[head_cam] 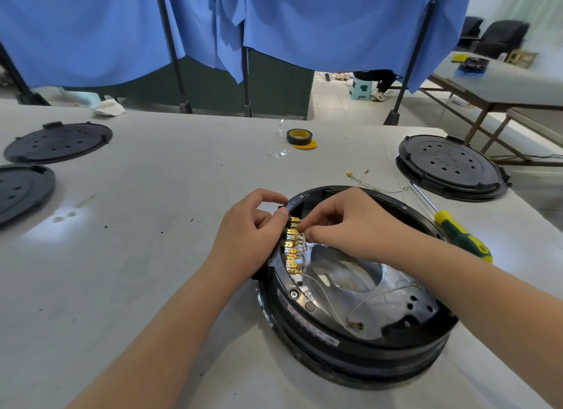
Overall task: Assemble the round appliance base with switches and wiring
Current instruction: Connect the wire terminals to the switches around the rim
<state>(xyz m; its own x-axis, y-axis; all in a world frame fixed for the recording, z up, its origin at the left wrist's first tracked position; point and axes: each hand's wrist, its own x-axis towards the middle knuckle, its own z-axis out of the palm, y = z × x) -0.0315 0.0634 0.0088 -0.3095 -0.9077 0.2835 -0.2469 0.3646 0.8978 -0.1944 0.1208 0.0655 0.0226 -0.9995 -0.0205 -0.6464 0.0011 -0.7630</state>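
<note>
White and scuffed, the desk (pixel 137 256) carries a round black base (pixel 359 344) at its near right, open side up, with a silvery plate (pixel 359 274) and thin white wires (pixel 323 290) inside. Both of a person's bare forearms reach in from the near edge. A row of brass terminals (pixel 293 247) lines the base's left inner wall. The left hand (pixel 243 229) grips the rim at the top of that row, fingers curled over the edge. The right hand (pixel 344 222) reaches across the base, its thumb and forefinger pinching at the upper terminals; whether they hold a terminal or a wire end cannot be told. Just right of the base lies a screwdriver (pixel 457 232) with a green and yellow handle, its shaft pointing away. Beyond the base, loose wires (pixel 371 183) with small connectors rest on the desk. Farther right sits a black lid (pixel 451 168) with holes, stacked on a second round unit. Two more black lids (pixel 58 142) lie at the far left. A roll of black tape (pixel 299 136) stands mid-desk on a yellow disc, clear wrapping beside it. Blue drapes (pixel 289 21) hang on dark poles behind, with a stool (pixel 361 90) and another table (pixel 502 82) beyond.
</note>
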